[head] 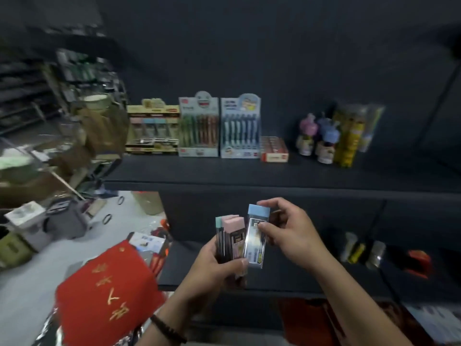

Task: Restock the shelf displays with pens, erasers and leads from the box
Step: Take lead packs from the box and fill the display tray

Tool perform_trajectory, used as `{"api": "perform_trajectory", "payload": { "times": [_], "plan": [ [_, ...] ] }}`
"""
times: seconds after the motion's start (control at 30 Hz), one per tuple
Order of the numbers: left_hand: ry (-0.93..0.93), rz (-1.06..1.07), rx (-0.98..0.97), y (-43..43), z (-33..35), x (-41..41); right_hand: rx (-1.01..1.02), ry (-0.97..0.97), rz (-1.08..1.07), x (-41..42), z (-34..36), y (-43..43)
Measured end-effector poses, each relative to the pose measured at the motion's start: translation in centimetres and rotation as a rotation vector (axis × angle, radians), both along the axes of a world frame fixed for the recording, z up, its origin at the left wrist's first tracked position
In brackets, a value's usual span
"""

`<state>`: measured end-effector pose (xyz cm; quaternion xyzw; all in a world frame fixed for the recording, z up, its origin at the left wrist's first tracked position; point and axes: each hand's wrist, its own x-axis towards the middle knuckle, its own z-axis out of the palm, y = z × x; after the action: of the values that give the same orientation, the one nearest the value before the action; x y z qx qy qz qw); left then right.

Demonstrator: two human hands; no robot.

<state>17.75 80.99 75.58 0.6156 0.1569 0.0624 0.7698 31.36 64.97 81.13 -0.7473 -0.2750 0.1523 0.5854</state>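
My left hand (212, 268) grips a small stack of lead cases (230, 236) with pink and teal caps, below the dark shelf (224, 171). My right hand (287, 226) pinches a blue-capped lead case (255, 236) beside that stack. On the shelf stand a yellow lead display box (152, 129), a display of green and brown pens (198, 126), a blue pen display (240, 127) and a red eraser box (274, 149).
Small bottles (316, 138) and yellow tubes (349, 136) stand at the shelf's right. A red box (107, 290) lies at lower left among cartons on the floor. A lower shelf (361, 248) holds more items.
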Motion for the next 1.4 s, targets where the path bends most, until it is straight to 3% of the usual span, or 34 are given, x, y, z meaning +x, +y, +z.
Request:
{"api": "perform_trajectory", "payload": {
  "times": [0.27, 0.6, 0.87, 1.07, 1.4],
  "plan": [
    [-0.093, 0.24, -0.053, 12.4, 2.0, 0.5, 0.064, -0.004, 0.244, 4.1, 4.1, 15.7],
    [-0.124, 0.601, -0.02, 22.8, 5.2, 5.5, 0.1, -0.242, 0.379, 12.5, 9.1, 28.2],
    [-0.151, 0.724, -0.025, 32.8, 6.6, 9.3, 0.071, -0.375, 0.276, 17.1, 11.9, 38.5],
    [-0.162, 0.681, 0.066, 42.6, 6.9, 11.7, 0.015, -0.533, 0.181, 19.0, 12.1, 46.6],
    [-0.185, 0.64, 0.095, 53.8, 5.3, 14.4, -0.152, -0.573, 0.001, 19.9, 9.4, 56.3]
  ]
}}
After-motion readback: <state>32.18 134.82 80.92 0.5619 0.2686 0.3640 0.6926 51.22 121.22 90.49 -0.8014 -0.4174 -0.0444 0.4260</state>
